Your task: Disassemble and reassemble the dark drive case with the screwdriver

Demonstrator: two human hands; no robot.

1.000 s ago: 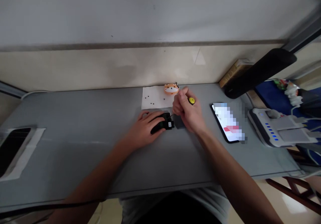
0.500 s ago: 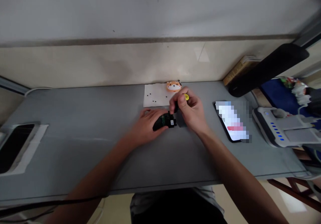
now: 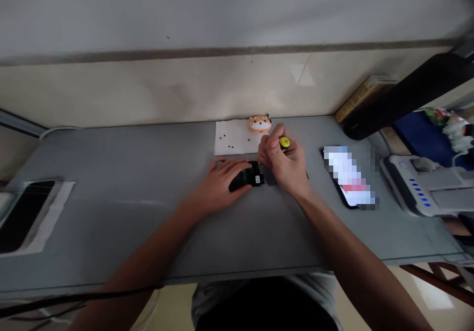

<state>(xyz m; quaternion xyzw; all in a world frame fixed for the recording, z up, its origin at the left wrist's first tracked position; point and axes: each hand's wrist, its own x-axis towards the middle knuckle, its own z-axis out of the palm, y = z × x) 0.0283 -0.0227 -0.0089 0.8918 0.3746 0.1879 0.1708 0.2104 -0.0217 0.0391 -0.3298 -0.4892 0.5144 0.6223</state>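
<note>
The left hand (image 3: 218,187) lies palm down on the grey desk (image 3: 122,168) and grips a small black device (image 3: 256,171), its fingers over the far edge and its thumb along the near one. The device rests on the desk near the middle, its right end poking out past the fingers, where a bit of green circuit board and a small white label show. The right hand (image 3: 285,163) is closed in a fist around a yellow-topped screwdriver (image 3: 285,142), held tilted, with its lower end directed down at the device's right end — whether the tip touches it is too small to tell. A dark flat piece (image 3: 269,177) lies just right of the device, partly hidden by the right hand. Beyond the hands, a white sheet (image 3: 239,149) bears five tiny dark specks — two pairs on its left half and a single one farther right — and an orange case with an animal face (image 3: 259,123) sits at its far right corner. To the right of the right arm lies a lit phone (image 3: 348,175), its screen partly pixelated, and past it a power strip (image 3: 402,183) with a row of blue lights. A black cylinder (image 3: 403,96) leans over there, beside a book-like block (image 3: 357,99). At the far left, a dark-screened phone (image 3: 27,212) lies on white paper (image 3: 55,217).
</note>
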